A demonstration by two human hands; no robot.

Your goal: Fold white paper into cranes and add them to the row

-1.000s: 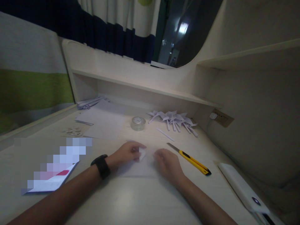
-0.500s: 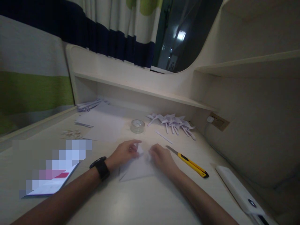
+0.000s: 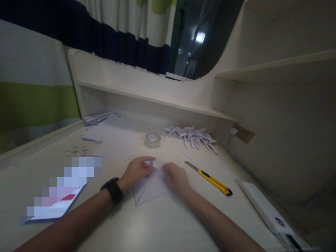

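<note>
- Locate the workpiece: a thin, flat, white paper sheet (image 3: pixel 152 192), low on the pale wooden desk (image 3: pixel 131 231), directly between your hands.
- Note its condition: a diagonal line runs inward from the near corner; whether it is a crease or a cut cannot be told. Paper is raised at the far end, toward the middle of your grasp.
- Left hand (image 3: pixel 135 171), with a black wristwatch (image 3: pixel 114 191) on the wrist: your thumb and index finger are closed on the raised paper.
- Right hand (image 3: pixel 177 178): your curled fingertips meet the sheet just beside the left fingers; blur hides whether they pinch it.
- Assess progress: shaping of this sheet appears partly done. The raised paper is not yet secured, and no stick is joined to the sheet as far as you can see.
- Beyond your hands: a slim white paper stick (image 3: pixel 182 152) lies loose, near a clear round tape roll (image 3: pixel 152 141).
- Compare the row of white paper pinwheels on sticks (image 3: pixel 191 133) at the back; these look complete.
- To your right: a yellow-and-black utility knife (image 3: pixel 212 180), blade exposed.
- To your far left: spare flat white sheets (image 3: pixel 115 136) and a bundle of narrow white paper pieces (image 3: pixel 97 118).
</note>
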